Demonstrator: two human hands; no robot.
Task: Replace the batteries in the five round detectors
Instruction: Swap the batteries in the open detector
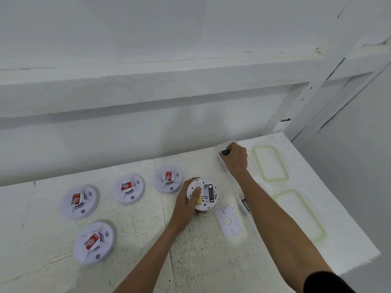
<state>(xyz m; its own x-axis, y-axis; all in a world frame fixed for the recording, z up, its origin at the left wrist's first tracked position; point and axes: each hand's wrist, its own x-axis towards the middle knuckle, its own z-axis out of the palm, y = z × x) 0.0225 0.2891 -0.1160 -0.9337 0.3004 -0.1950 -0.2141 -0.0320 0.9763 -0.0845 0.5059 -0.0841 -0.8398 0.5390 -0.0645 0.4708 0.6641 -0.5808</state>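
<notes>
My left hand grips an upturned round detector with its battery bay exposed; one black battery sits in the bay. The detector's white back plate lies just to its right. A loose black battery lies on the table beside my right forearm. My right hand reaches into a clear container at the back and pinches a dark battery. Several other detectors lie face up with red stickers, such as one at the front left and one near the middle.
Two clear lids with green rims lie on the right part of the white table. The table's right edge drops off close by. A white wall with ledges runs behind the table.
</notes>
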